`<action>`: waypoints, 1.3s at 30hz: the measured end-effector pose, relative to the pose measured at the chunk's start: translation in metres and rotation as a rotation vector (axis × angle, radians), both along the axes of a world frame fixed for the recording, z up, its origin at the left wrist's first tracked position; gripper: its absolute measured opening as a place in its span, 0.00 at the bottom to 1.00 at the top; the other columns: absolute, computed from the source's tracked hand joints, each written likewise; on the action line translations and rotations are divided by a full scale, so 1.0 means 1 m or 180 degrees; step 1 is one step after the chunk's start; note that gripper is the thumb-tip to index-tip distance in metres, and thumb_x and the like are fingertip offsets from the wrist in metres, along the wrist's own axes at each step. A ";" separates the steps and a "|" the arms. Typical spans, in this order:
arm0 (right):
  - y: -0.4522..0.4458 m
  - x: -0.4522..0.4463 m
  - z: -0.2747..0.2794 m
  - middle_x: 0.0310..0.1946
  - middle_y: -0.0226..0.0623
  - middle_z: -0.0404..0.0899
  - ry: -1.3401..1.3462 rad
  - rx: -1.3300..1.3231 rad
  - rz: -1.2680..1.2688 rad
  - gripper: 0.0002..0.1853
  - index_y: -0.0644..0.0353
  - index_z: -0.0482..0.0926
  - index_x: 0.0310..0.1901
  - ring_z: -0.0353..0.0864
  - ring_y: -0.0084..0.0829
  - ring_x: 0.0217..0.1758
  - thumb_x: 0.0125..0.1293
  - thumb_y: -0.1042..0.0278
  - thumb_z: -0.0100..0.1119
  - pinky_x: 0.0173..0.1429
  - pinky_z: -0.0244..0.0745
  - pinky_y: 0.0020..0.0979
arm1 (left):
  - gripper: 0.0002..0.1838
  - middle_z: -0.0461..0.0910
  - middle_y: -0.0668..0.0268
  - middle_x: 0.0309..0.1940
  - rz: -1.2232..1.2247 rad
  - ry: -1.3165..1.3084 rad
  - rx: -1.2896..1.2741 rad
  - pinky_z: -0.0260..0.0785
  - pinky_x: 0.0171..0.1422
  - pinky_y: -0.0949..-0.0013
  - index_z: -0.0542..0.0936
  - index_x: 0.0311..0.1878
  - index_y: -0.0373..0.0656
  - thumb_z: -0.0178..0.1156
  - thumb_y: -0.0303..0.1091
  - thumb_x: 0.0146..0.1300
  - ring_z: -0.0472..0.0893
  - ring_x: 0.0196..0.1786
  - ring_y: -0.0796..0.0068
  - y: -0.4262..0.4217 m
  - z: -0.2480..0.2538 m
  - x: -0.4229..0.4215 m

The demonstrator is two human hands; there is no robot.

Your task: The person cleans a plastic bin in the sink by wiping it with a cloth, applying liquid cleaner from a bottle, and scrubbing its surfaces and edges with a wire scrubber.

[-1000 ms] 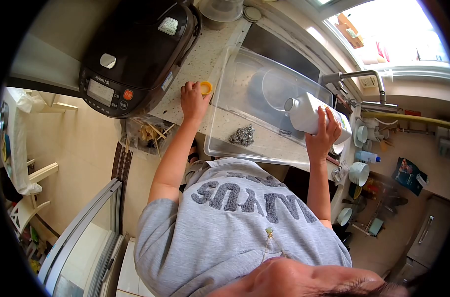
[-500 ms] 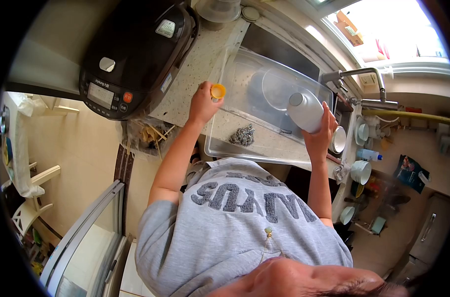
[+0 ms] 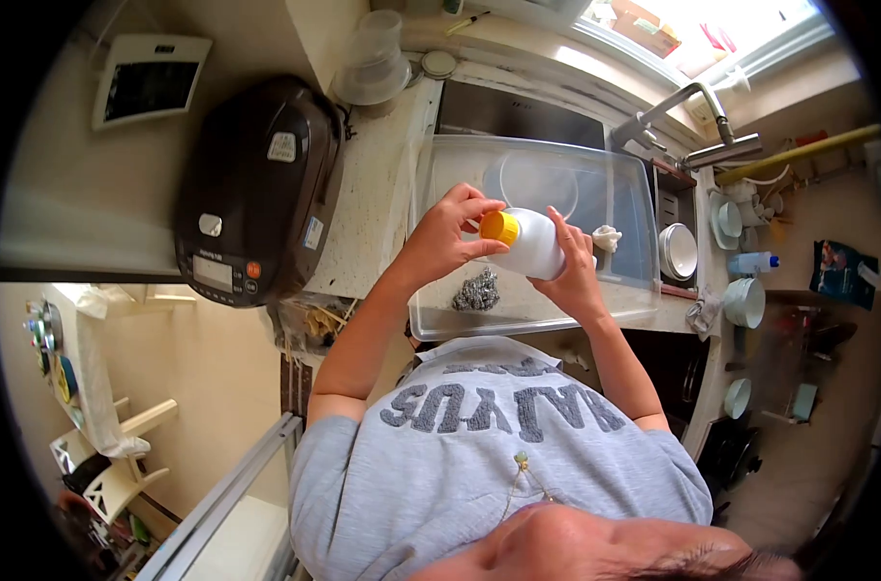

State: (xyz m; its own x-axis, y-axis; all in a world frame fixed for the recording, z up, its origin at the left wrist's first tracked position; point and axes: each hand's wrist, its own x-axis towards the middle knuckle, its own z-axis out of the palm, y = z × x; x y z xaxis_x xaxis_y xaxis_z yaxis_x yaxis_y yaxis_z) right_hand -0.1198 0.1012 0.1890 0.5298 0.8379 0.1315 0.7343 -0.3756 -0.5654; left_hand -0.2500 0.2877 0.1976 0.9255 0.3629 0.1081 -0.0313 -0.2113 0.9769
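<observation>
While the left hand [image 3: 450, 237] pinches the yellow cap [image 3: 499, 228] at the bottle's neck, a steel scourer [image 3: 476, 290] sits near the clear tub's [image 3: 537, 143] near left corner. The white bottle [image 3: 537, 244], above the tub, is clamped in the right hand [image 3: 572, 271], which partly hides its lower end.

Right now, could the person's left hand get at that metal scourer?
Probably yes: the metal scourer lies near the left hand, with nothing visible covering it. That hand's fingers are busy on the yellow cap, though, so they would likely need to let go first.
</observation>
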 end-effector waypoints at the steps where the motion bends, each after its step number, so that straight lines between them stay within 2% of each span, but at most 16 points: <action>1: -0.001 0.001 -0.001 0.51 0.40 0.71 0.0001 0.0065 -0.0065 0.50 0.48 0.60 0.66 0.66 0.44 0.54 0.35 0.74 0.71 0.62 0.62 0.41 | 0.27 0.72 0.63 0.45 -0.0100 0.0263 0.0132 0.69 0.58 0.70 0.76 0.55 0.43 0.69 0.28 0.48 0.76 0.49 0.68 0.000 0.005 0.003; 8: -0.014 0.016 -0.004 0.52 0.40 0.70 0.0668 0.0117 -0.0085 0.52 0.47 0.57 0.67 0.65 0.44 0.55 0.36 0.72 0.72 0.64 0.60 0.41 | 0.30 0.72 0.61 0.45 -0.0957 -0.0649 0.0955 0.69 0.57 0.69 0.73 0.59 0.43 0.68 0.29 0.50 0.74 0.50 0.68 0.001 0.004 0.029; 11: -0.014 0.020 -0.005 0.51 0.41 0.69 0.0984 0.0314 -0.0191 0.53 0.46 0.56 0.68 0.64 0.44 0.56 0.36 0.71 0.73 0.65 0.59 0.42 | 0.27 0.73 0.60 0.43 -0.0102 -0.0830 0.1623 0.71 0.52 0.69 0.73 0.57 0.39 0.66 0.30 0.53 0.76 0.45 0.68 -0.012 0.016 0.034; 13: -0.014 0.021 -0.004 0.51 0.41 0.69 0.0963 0.0153 -0.0098 0.53 0.45 0.55 0.68 0.64 0.44 0.56 0.36 0.69 0.73 0.65 0.59 0.43 | 0.22 0.74 0.60 0.41 -0.0199 0.0239 0.1039 0.74 0.48 0.69 0.74 0.53 0.37 0.65 0.30 0.54 0.77 0.41 0.68 -0.017 0.020 0.037; 16: -0.014 0.027 -0.007 0.50 0.42 0.69 0.0919 0.0148 -0.0016 0.54 0.45 0.55 0.68 0.64 0.45 0.57 0.35 0.68 0.73 0.65 0.59 0.44 | 0.19 0.74 0.57 0.37 -0.0230 0.0252 0.0990 0.74 0.39 0.67 0.74 0.49 0.37 0.64 0.32 0.54 0.78 0.38 0.63 -0.018 0.028 0.041; 18: -0.016 0.035 0.002 0.53 0.43 0.69 0.1005 0.0048 0.0007 0.55 0.46 0.55 0.69 0.63 0.44 0.59 0.34 0.67 0.74 0.67 0.58 0.43 | 0.20 0.75 0.57 0.40 -0.0442 0.0322 0.0722 0.74 0.44 0.67 0.74 0.50 0.38 0.64 0.27 0.53 0.79 0.40 0.62 -0.010 0.039 0.044; 22: -0.019 0.057 0.018 0.58 0.42 0.68 0.1999 -0.0188 0.0859 0.58 0.50 0.51 0.70 0.64 0.38 0.62 0.33 0.67 0.73 0.69 0.57 0.36 | 0.25 0.74 0.58 0.50 -0.1567 -0.0233 0.1180 0.71 0.53 0.64 0.74 0.53 0.43 0.65 0.23 0.48 0.77 0.47 0.58 0.004 0.053 0.045; 24: -0.018 0.063 0.020 0.57 0.41 0.69 0.3063 -0.0401 0.1385 0.59 0.52 0.50 0.71 0.70 0.35 0.57 0.33 0.67 0.74 0.67 0.61 0.33 | 0.27 0.72 0.59 0.56 -0.1889 -0.0219 0.1136 0.69 0.56 0.64 0.74 0.54 0.45 0.65 0.22 0.48 0.76 0.49 0.58 0.004 0.061 0.045; 26: -0.017 0.065 0.014 0.54 0.41 0.70 0.3026 -0.0334 0.1477 0.60 0.54 0.49 0.71 0.73 0.33 0.53 0.32 0.66 0.75 0.63 0.64 0.32 | 0.28 0.65 0.57 0.62 -0.1913 -0.0112 0.1166 0.69 0.57 0.63 0.73 0.57 0.45 0.67 0.27 0.49 0.76 0.50 0.59 0.000 0.070 0.042; 28: -0.014 0.065 0.014 0.51 0.41 0.71 0.2484 -0.0195 0.1472 0.60 0.52 0.49 0.71 0.72 0.35 0.53 0.32 0.66 0.75 0.63 0.65 0.33 | 0.29 0.64 0.56 0.61 -0.1617 -0.0125 0.1179 0.69 0.55 0.62 0.73 0.56 0.44 0.69 0.32 0.48 0.76 0.50 0.58 -0.012 0.080 0.038; 30: -0.011 0.067 0.014 0.49 0.42 0.71 0.2269 -0.0195 0.1420 0.59 0.49 0.49 0.71 0.69 0.39 0.54 0.33 0.64 0.74 0.63 0.63 0.36 | 0.32 0.68 0.55 0.54 -0.0498 0.1029 0.1996 0.69 0.53 0.59 0.70 0.59 0.48 0.69 0.34 0.49 0.73 0.52 0.52 -0.023 0.088 0.037; 31: -0.008 0.068 0.012 0.49 0.43 0.71 0.2036 -0.0085 0.1373 0.59 0.48 0.49 0.71 0.67 0.40 0.55 0.34 0.63 0.74 0.64 0.61 0.37 | 0.31 0.69 0.56 0.49 -0.0647 0.1801 0.1834 0.69 0.52 0.60 0.70 0.59 0.48 0.68 0.36 0.50 0.72 0.52 0.53 -0.023 0.089 0.041; 32: -0.007 0.069 0.010 0.50 0.44 0.71 0.1804 0.0019 0.1326 0.59 0.46 0.49 0.71 0.65 0.42 0.56 0.34 0.63 0.74 0.65 0.60 0.38 | 0.31 0.69 0.56 0.49 -0.0666 0.1800 0.1856 0.69 0.52 0.60 0.70 0.59 0.48 0.68 0.36 0.50 0.72 0.52 0.53 -0.020 0.085 0.041; 34: -0.006 0.075 0.013 0.50 0.44 0.71 0.1840 -0.0068 0.1265 0.59 0.46 0.48 0.71 0.65 0.42 0.57 0.34 0.62 0.74 0.65 0.59 0.38 | 0.28 0.70 0.58 0.50 -0.1106 0.0302 0.2484 0.68 0.52 0.63 0.71 0.57 0.41 0.67 0.37 0.52 0.74 0.49 0.58 -0.012 0.075 0.038; 35: -0.005 0.077 0.015 0.50 0.44 0.70 0.1879 -0.0178 0.1218 0.59 0.45 0.48 0.71 0.64 0.42 0.57 0.35 0.62 0.73 0.66 0.59 0.39 | 0.27 0.68 0.58 0.53 -0.1074 -0.0019 0.2912 0.68 0.53 0.63 0.71 0.58 0.42 0.65 0.30 0.53 0.73 0.50 0.58 -0.016 0.087 0.038; 39: -0.004 0.084 0.013 0.51 0.44 0.70 0.1803 -0.0034 0.1203 0.59 0.44 0.48 0.71 0.64 0.42 0.57 0.35 0.63 0.73 0.66 0.59 0.39 | 0.30 0.63 0.58 0.58 -0.0419 0.0329 0.2321 0.67 0.58 0.62 0.69 0.61 0.44 0.63 0.26 0.52 0.71 0.53 0.57 -0.019 0.084 0.042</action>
